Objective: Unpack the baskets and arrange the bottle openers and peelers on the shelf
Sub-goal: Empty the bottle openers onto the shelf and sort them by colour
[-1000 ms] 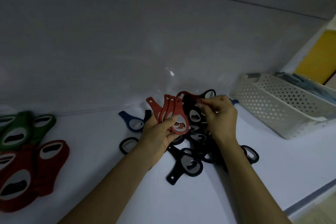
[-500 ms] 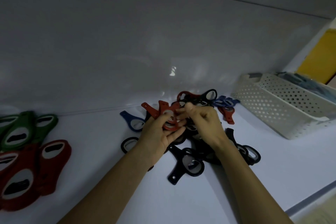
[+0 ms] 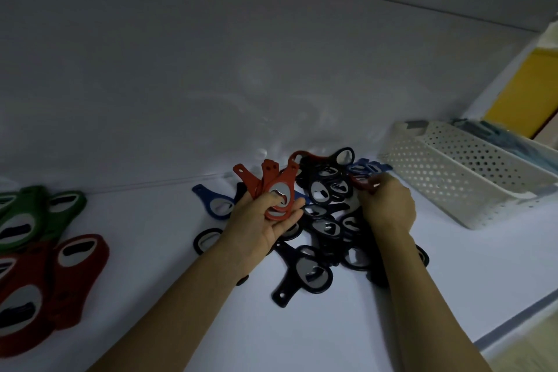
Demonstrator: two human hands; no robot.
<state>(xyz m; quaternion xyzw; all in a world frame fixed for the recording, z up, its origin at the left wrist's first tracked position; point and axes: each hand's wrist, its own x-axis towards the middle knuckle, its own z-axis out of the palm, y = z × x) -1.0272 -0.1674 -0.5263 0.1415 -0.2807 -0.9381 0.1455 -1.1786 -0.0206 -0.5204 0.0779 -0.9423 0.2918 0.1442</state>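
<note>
My left hand (image 3: 262, 222) holds a fanned stack of red bottle openers (image 3: 279, 190), thumb pressed on the top one. A heap of black bottle openers (image 3: 327, 220) lies on the white shelf (image 3: 302, 326) just right of it, with a few blue ones (image 3: 216, 202) at its edges. My right hand (image 3: 388, 207) reaches over the heap's far right side and pinches another red opener (image 3: 363, 184) lying there. One black opener (image 3: 308, 275) lies apart at the front.
A white perforated basket (image 3: 465, 175) stands at the right, with a second basket holding bluish items behind it. Larger green openers (image 3: 33, 214) and dark red openers (image 3: 45, 284) lie in rows at the far left. The shelf's front edge runs at lower right.
My right hand left the stack in my left hand and moved right across the heap to a red opener near the basket. The red stack now stands more upright.
</note>
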